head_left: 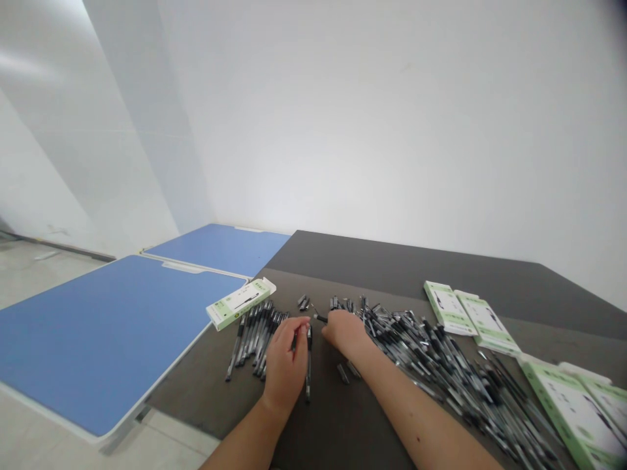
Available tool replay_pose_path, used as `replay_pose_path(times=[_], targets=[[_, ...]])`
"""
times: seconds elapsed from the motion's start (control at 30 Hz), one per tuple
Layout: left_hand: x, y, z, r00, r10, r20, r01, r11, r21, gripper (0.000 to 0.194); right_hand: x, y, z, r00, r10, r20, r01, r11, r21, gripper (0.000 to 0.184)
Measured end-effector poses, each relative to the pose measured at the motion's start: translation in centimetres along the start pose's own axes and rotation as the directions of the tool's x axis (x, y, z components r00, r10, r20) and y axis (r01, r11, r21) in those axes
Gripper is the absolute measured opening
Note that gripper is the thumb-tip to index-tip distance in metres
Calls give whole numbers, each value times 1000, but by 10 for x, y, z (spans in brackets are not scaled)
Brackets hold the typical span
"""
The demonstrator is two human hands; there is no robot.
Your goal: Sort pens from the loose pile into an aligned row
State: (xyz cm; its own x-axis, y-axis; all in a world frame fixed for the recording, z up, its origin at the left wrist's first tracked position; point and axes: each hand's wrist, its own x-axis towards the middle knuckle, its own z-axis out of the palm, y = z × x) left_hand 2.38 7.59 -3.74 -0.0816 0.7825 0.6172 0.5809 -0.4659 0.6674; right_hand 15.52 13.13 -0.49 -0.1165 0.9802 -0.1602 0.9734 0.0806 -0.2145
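Observation:
My left hand (285, 365) is pinched around a black gel pen (294, 339), mostly hidden by the fingers. My right hand (345, 330) closes on another black pen (320, 318), with only its end showing past the fingers. Beside my left hand, a single pen (308, 365) lies on the dark grey table (333, 424). A neat group of black pens (257, 339) lies to the left of that hand. A large loose heap of pens (431, 356) spreads out from my right wrist. A few short black pieces (302, 301) lie above my hands.
White and green pen boxes stand at the table's left corner (240, 303) and right side (448, 307), (487, 324), (571, 411). Two blue-topped tables (108, 333), (220, 251) adjoin on the left. A white wall (372, 130) rises behind.

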Motion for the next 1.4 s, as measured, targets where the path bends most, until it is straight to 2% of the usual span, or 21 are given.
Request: replay_pose_path(times=[0.17,0.27,0.33,0.4,0.5,0.57,0.67,0.73,0.8,0.9,0.97,1.17,1.4], targets=[[0,-1,4,988,-145,50,148,987,-65,22,-24,18,-15,991,-133,-11,130,943,306,27],[0,3,7,949,-236,209,286,925,-252,27,-46,29,-16,985,-168,31,129,850,511,28],[0,6,9,901,-263,346,395,827,-401,30,-58,33,-13,980,-169,108,37,680,732,22],[0,10,11,846,-254,469,495,701,-514,28,-66,35,-10,971,-172,168,-56,520,852,16],[-1,13,13,771,-196,606,607,510,-609,20,-72,33,-5,963,-182,198,-104,426,899,18],[-1,13,13,760,-201,618,641,396,-658,15,-76,32,-2,969,-186,164,-90,353,931,22],[2,8,12,785,-346,514,603,238,-761,13,-84,36,3,994,-110,1,27,248,968,33],[5,3,12,777,-457,433,545,145,-826,13,-89,42,9,994,-32,-106,110,289,951,38],[7,-1,11,758,-524,389,497,77,-864,15,-93,49,16,986,-15,-168,158,426,891,41],[8,-4,10,745,-555,370,471,45,-881,15,-97,54,26,975,-60,-212,204,611,765,39],[8,-3,10,746,-553,372,476,52,-878,13,-98,53,32,974,-83,-212,212,668,713,35],[6,0,12,744,-541,393,506,71,-860,12,-100,47,35,967,-110,-228,235,725,648,28],[2,-1,13,784,-490,380,526,200,-827,13,-99,46,34,970,-89,-225,218,726,652,27]])
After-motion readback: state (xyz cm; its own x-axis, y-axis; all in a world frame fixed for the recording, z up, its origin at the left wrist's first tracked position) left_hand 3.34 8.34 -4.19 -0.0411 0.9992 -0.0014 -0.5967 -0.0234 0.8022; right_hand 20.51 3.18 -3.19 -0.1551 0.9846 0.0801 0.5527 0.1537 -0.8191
